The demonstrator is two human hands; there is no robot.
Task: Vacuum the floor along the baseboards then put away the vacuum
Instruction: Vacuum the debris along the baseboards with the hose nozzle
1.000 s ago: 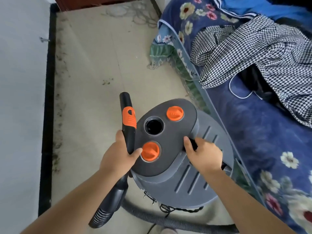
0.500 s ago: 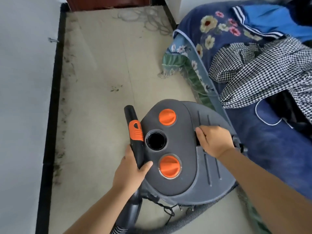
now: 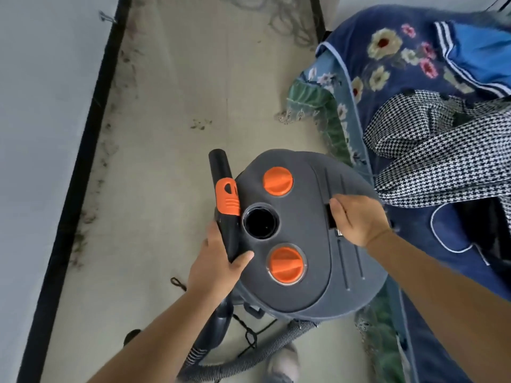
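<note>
Beside vacuum (image 3: 304, 233), bed (image 3: 456, 258), black baseboard (image 3: 80, 172)

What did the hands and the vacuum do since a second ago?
The vacuum turned, so its round caps now line up front to back. The right hand keeps gripping its handle slot and the left hand keeps holding the black nozzle. Nothing was let go.

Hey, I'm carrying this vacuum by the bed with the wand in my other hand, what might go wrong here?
The ribbed hose and a dark cord trail on the floor beside your foot, so you might trip or snag them. Your right hand holds the vacuum body only at a small recess, so it may slip. It's close to the houndstooth cloth and could catch it.
</note>
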